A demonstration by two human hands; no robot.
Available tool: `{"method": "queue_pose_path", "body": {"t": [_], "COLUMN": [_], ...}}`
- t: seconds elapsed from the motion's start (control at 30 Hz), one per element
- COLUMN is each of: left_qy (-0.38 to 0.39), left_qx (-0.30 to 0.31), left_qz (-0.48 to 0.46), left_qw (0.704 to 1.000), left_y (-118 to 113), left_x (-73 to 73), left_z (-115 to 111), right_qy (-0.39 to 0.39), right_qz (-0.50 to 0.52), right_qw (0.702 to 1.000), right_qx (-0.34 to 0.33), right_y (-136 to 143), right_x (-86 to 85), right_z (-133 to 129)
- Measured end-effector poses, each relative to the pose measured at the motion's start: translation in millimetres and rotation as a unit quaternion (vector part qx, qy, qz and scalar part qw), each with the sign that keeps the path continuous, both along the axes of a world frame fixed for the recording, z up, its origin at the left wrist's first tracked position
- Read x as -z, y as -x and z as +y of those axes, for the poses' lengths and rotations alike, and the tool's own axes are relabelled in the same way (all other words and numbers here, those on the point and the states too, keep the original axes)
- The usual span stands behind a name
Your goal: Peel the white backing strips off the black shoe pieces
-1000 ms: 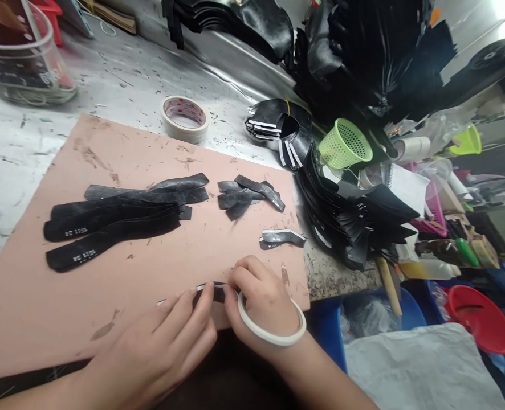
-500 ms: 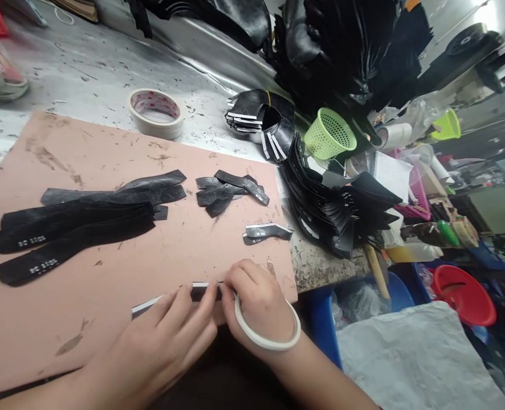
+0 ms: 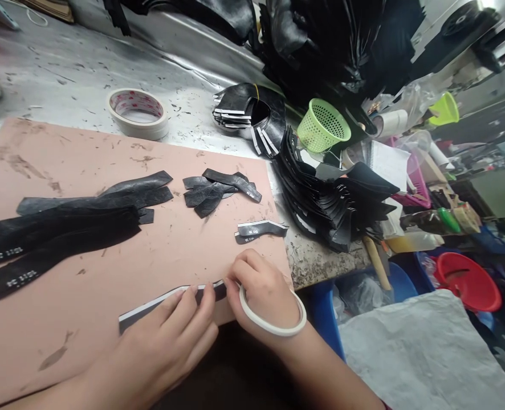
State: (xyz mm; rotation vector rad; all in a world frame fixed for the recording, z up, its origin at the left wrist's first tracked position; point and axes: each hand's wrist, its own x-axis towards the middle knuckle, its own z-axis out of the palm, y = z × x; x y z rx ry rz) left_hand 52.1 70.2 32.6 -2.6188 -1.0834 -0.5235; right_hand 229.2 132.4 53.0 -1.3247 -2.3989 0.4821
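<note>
Two hands at the near edge of the pink board (image 3: 107, 165) on the desk (image 3: 64, 62). Left hand (image 3: 158, 347): fingertips (image 3: 203, 293) pressed flat on a black strip (image 3: 158, 300) with a white edge; the grip is not closed round it, only bearing down. Right hand (image 3: 263, 290): fingers pinched narrow on the strip's right end, with a ring of white tape (image 3: 273, 327) worn over the wrist.

Strip: lies flat along the board's near edge, toward the right corner, running left from under the fingers.

Step in hand, as we judge it: laying or smoothing the white edging along the strip. The next move, we think, calls for a steady press with the left while the right feeds along the edge without letting the strip skew.

Also held on the board: long black pieces (image 3: 56, 228) at the left edge; a small heap of short black pieces (image 3: 218, 191) at centre; one lone marked piece (image 3: 259, 229) near the right edge, just beyond our right hand. Off the board: a tape roll (image 3: 138, 113) at the far edge; a fanned stack of black cut parts (image 3: 329, 205) at the desk's right edge; a green basket (image 3: 323, 125) behind it. Nothing lies across the strip.
</note>
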Motion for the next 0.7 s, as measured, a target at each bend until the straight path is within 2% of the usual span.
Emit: {"method": "queue_pose_path", "body": {"t": [0.2, 0.33, 0.43, 0.6, 0.7], "left_qy": [0.025, 0.021, 0.009, 0.03, 0.045], "left_qx": [-0.005, 0.007, 0.003, -0.005, -0.017], "left_qz": [0.073, 0.109, 0.098, 0.081, -0.005], "left_qw": [0.997, 0.994, 0.995, 0.996, 0.999], "left_y": [-2.5, -5.6, -7.2, -10.8, -7.6], "left_x": [-3.7, -2.0, -0.6, -4.0, -12.0], "left_z": [3.2, 9.4, 11.6, 6.4, 0.0], "right_qy": [-0.004, -0.033, -0.055, 0.025, -0.049], "right_qz": [-0.008, 0.0, 0.023, 0.071, 0.095], "right_qw": [1.0, 0.999, 0.998, 0.994, 0.99], "right_qx": [-0.009, -0.016, -0.033, -0.079, -0.093], "right_y": [-4.1, -5.5, -10.6, -20.2, -13.2], "right_x": [-0.1, 4.7, 3.6, -6.8, 0.7], "right_z": [1.5, -1.4, -2.0, -4.0, -13.0]}}
